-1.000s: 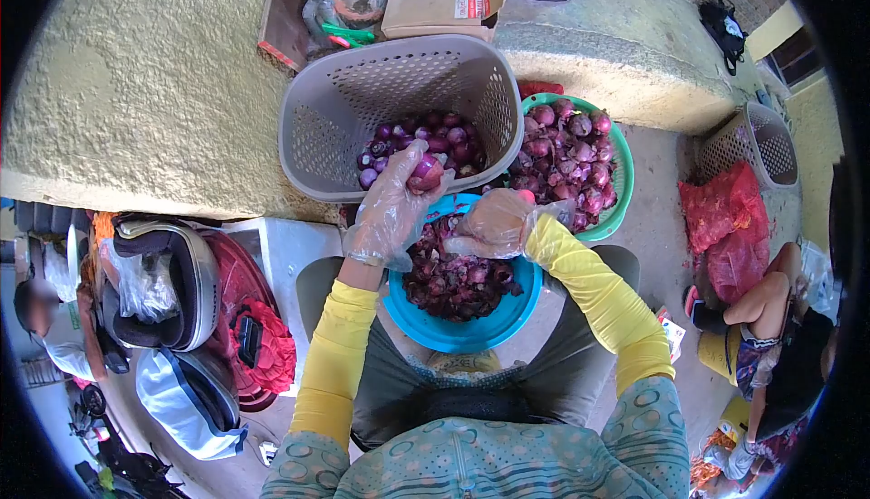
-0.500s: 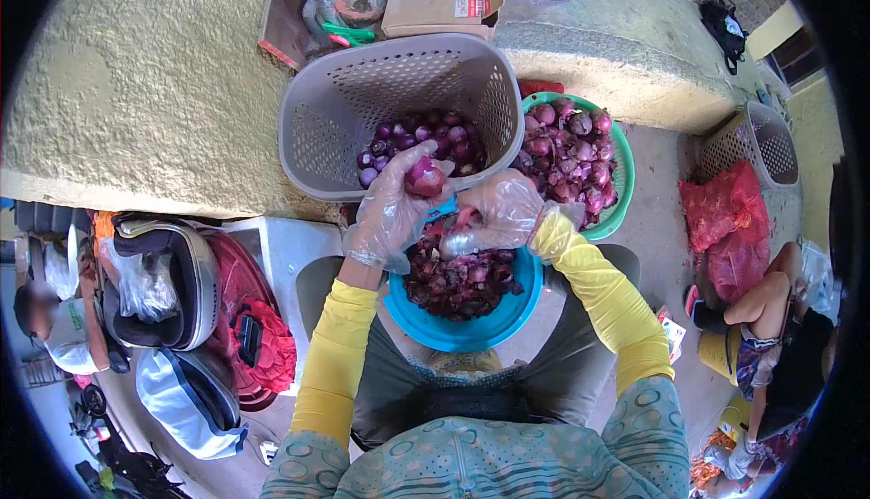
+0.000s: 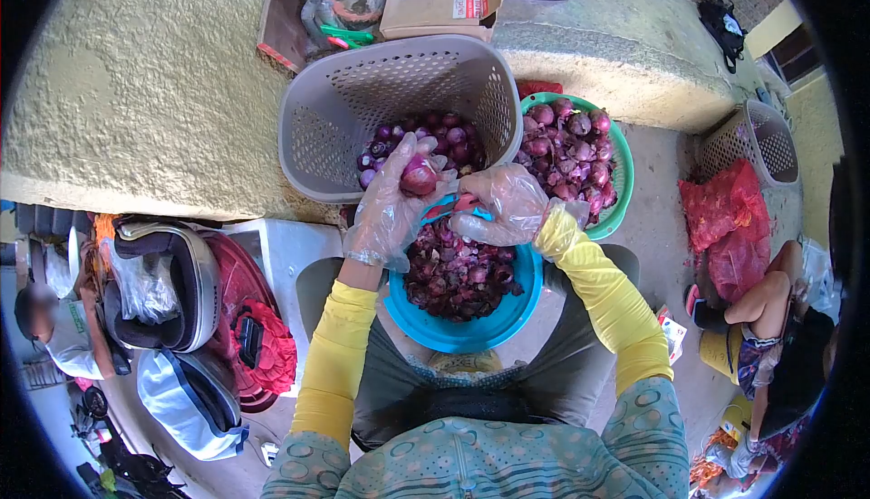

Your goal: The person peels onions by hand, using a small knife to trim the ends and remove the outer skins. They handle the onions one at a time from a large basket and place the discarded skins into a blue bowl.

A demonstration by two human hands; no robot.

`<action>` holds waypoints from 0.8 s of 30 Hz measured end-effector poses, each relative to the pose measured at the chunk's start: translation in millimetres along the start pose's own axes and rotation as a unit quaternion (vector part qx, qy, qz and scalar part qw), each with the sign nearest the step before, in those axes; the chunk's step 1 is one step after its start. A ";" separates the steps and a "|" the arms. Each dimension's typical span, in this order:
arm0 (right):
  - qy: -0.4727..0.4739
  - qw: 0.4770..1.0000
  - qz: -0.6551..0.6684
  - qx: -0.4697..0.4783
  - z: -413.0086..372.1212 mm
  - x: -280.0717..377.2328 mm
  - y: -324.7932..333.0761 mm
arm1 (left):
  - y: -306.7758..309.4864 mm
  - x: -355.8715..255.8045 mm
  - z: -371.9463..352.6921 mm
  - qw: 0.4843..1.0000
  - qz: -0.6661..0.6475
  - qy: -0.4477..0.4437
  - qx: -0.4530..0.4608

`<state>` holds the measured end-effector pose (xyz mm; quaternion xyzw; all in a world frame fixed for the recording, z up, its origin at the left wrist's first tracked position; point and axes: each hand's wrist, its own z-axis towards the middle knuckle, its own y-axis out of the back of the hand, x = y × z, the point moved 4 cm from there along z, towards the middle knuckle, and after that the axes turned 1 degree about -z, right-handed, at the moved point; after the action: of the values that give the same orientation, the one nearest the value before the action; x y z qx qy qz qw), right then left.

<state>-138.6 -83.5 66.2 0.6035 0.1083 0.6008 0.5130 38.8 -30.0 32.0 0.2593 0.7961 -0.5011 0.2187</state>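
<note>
Cradling an onion (image 3: pixel 419 176) in curled fingers, the left hand (image 3: pixel 384 218) hangs at the basket's (image 3: pixel 313 109) near rim; its loose plastic glove could let the onion slip. The right hand (image 3: pixel 509 206) bends its fingers by something red (image 3: pixel 467 201); I cannot tell if gripped.

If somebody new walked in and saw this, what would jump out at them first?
Probably the bright yellow sleeves, reaching up from the bottom to two plastic-gloved hands, the left hand holding a purple onion. Just below the hands, the blue basin of dark skins stands out between the knees. Beyond it are a grey basket with onions inside and, to its right, a green basin heaped with more.
</note>
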 end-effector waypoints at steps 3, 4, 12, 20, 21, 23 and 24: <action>0.006 1.000 -0.015 -0.006 -0.2 -4.6 -6.1 | -0.6 2.7 -0.8 1.000 -0.004 0.019 -0.003; 0.006 1.000 -0.015 -0.006 -0.3 -4.4 -6.0 | -2.5 3.0 -1.7 1.000 -0.017 0.023 -0.002; 0.002 0.999 -0.048 0.020 -1.0 5.6 8.7 | -6.8 7.7 -2.8 0.999 0.019 0.022 0.034; -0.066 0.998 -0.014 0.019 -2.1 -4.8 1.5 | -11.0 8.4 -5.3 0.997 0.037 0.052 0.051; -0.104 0.994 -0.012 0.006 -1.6 -5.4 3.3 | -10.4 11.2 -3.0 0.996 0.038 0.039 0.065; -0.120 0.993 0.014 -0.019 1.0 -1.6 5.6 | -7.7 13.0 -0.4 0.996 0.040 0.024 0.079; -0.115 0.992 -0.020 -0.036 0.5 -3.6 3.5 | -8.0 13.4 -1.1 0.995 0.036 0.032 0.088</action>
<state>-140.8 -88.0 66.8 0.6473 0.0388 0.5202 0.5558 23.3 -29.3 29.8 0.3219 0.7456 -0.5528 0.1869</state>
